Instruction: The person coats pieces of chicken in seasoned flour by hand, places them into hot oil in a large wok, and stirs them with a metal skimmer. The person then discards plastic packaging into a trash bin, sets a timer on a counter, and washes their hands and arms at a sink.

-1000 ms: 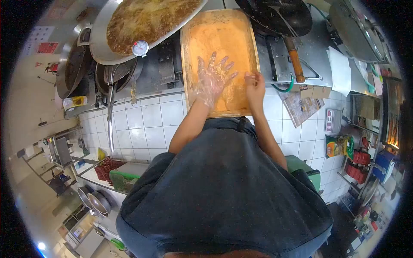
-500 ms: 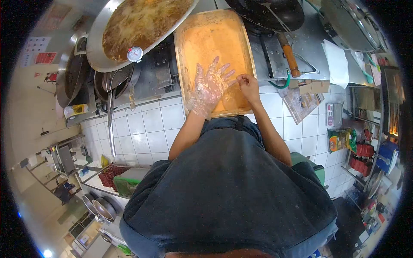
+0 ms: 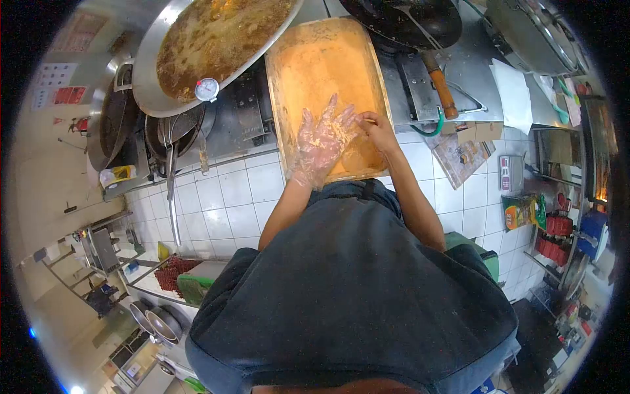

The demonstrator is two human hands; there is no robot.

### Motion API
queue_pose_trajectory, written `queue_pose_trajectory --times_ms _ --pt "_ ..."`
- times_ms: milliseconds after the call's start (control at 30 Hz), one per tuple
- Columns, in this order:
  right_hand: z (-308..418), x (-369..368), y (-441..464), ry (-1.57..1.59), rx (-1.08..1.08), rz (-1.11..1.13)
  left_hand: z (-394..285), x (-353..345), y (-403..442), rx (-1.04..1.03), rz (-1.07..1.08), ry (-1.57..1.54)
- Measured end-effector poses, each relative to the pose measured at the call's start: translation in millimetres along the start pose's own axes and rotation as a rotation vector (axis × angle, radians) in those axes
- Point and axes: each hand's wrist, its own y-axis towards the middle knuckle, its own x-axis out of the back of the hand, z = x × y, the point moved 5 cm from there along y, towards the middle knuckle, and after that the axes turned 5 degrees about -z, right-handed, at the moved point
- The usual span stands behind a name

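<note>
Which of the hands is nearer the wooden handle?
Right. The bare right hand is over the right edge of the tray, left of the wooden handle; the gloved left hand is farther left.

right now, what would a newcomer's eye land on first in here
Probably the wide pan of brown liquid at the upper left, a dial thermometer at its rim. Then, in the middle, the left hand in a clear, smeared glove, its grip spread open over an orange-looking tray, with the bare right hand close beside it.

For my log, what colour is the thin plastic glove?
The plastic glove is clear, smeared orange; head view.
</note>
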Motion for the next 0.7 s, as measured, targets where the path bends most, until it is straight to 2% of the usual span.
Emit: queue_pose_trajectory --times_ms 233,333,433,533,633,700 --pt "-30.0 8.3 25.4 -0.146 0.081 -0.171 -2.9 3.3 -5.3 0.01 0.005 0.066" --pt "8.4 1.5 3.8 -0.13 0.119 -0.29 -4.4 8.1 -9.5 0.011 -0.011 0.098" --pt "19.9 -9.6 7.6 -0.036 0.236 -0.005 -2.0 8.5 -12.9 0.062 0.023 0.045" --pt "13.5 -10.5 10.2 0.046 0.155 0.101 -1.0 7.2 -11.0 0.105 0.041 -0.014" --pt "6.2 -8.1 13.6 0.004 0.192 -0.013 0.0 3.0 -11.5 0.113 0.024 -0.009" --pt "2.0 0.7 22.0 -0.066 0.272 -0.165 1.0 1.2 -11.9 0.128 0.021 -0.022"
